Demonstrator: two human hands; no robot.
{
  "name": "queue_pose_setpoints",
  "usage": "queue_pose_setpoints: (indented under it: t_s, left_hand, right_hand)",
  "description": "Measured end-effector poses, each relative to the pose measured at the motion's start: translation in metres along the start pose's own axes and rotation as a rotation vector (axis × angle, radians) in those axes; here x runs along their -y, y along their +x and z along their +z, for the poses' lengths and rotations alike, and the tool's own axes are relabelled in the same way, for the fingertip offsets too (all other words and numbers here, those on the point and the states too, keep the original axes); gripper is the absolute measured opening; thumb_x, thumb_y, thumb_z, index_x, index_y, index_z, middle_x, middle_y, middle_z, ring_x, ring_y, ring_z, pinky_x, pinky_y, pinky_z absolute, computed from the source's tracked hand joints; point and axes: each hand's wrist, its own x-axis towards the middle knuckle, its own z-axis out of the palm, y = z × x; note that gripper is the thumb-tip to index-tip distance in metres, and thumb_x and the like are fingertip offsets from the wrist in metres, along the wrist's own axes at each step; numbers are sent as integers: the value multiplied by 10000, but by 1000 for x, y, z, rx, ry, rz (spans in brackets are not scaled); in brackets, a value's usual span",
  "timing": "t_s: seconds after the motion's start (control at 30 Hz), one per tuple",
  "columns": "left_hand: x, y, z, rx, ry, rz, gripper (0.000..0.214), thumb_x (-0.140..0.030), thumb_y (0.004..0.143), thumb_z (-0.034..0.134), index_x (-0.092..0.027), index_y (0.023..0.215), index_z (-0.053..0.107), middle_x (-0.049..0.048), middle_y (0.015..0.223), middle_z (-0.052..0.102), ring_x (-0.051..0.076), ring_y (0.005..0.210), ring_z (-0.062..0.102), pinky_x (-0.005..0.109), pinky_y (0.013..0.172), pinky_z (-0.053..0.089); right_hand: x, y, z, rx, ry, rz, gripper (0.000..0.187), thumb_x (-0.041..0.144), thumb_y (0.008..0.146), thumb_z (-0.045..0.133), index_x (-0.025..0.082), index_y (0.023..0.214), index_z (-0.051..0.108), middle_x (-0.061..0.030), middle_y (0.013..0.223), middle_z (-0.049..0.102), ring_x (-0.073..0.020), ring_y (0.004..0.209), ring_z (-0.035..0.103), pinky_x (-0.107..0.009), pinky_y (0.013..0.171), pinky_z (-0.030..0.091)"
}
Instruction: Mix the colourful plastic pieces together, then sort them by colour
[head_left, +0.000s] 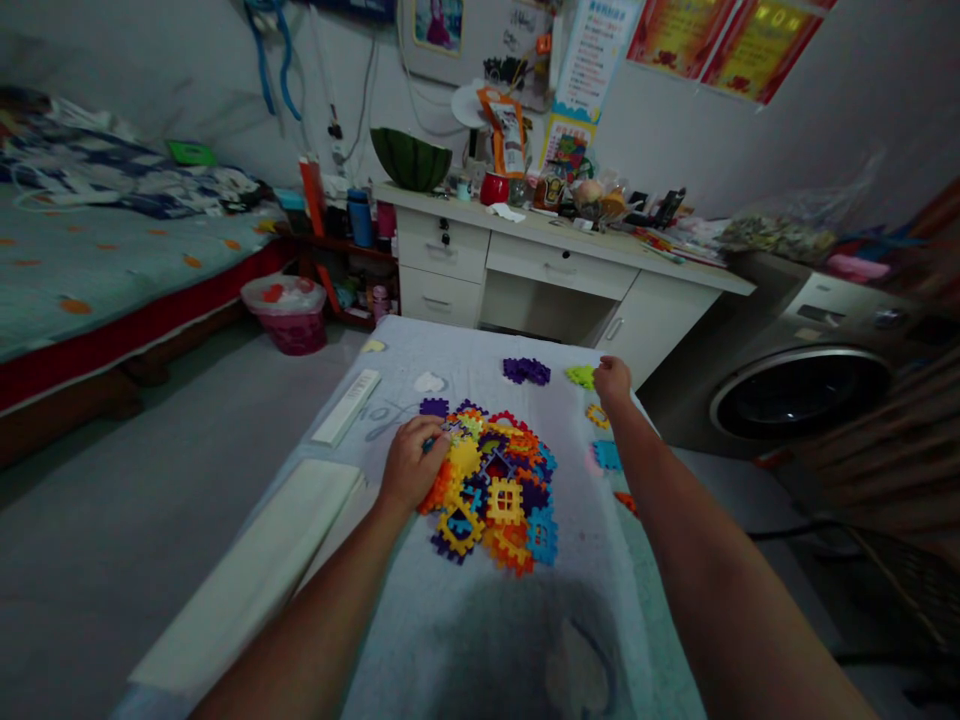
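A heap of colourful interlocking plastic tiles [496, 488] lies in the middle of a table covered with a pale cloth [480, 620]. My left hand [410, 462] rests on the heap's left edge, fingers curled round tiles there. My right hand [612, 382] reaches to the far right of the table, closed beside a green tile [580, 376]; what it holds, if anything, is hidden. A purple tile cluster [526, 371] sits farther left. Loose orange [598, 416] and blue [606, 455] tiles lie under my right forearm.
A white flat box [347, 406] and a long white board [255, 570] lie along the table's left edge. Beyond stands a cluttered white desk [555, 262]. A washing machine [802, 385] is at the right, a bed [90, 270] and pink bin [289, 312] at the left.
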Motion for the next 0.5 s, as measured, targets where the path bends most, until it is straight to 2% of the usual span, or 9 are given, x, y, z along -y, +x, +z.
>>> queue_pose_setpoints:
  t_s: [0.07, 0.23, 0.27, 0.37, 0.5]
  left_hand:
    - [-1, 0, 0, -8, -9, -5, 234, -363, 847, 523, -209, 711, 634, 64, 1033, 687, 231, 1031, 621, 411, 992, 447]
    - [-4, 0, -1, -93, -20, -42, 195, -360, 860, 510, -218, 871, 643, 48, 986, 674, 220, 1001, 616, 373, 955, 458]
    - [-4, -1, -2, -106, -21, -49, 197, -360, 863, 508, -219, 902, 641, 45, 986, 669, 218, 1002, 614, 366, 950, 458]
    - [-4, -1, -2, -134, -28, -55, 206, -352, 864, 509, -216, 950, 636, 45, 1022, 656, 216, 1039, 604, 352, 964, 451]
    - [-2, 0, -1, -138, -34, -49, 215, -345, 864, 512, -210, 974, 638, 50, 1056, 646, 221, 1076, 591, 360, 997, 436]
  right_hand:
    - [16, -16, 17, 91, -28, -98, 333, 112, 748, 550, 113, 1052, 687, -63, 874, 688, -143, 762, 621, -262, 731, 516]
    - [59, -75, 69, 807, -119, -491, 241, 144, 780, 615, 142, 985, 742, -41, 889, 728, -139, 773, 635, -253, 751, 499]
    - [66, -86, 78, 881, -170, -536, 234, 126, 781, 617, 138, 975, 749, -46, 896, 735, -140, 782, 640, -248, 758, 496]
    - [78, -110, 99, 941, -323, -609, 295, 94, 802, 603, 143, 1056, 744, -66, 982, 743, -139, 799, 651, -236, 770, 496]
    - [83, -118, 113, 957, -437, -660, 376, 81, 782, 630, 168, 1134, 726, -67, 1021, 736, -155, 808, 653, -239, 760, 497]
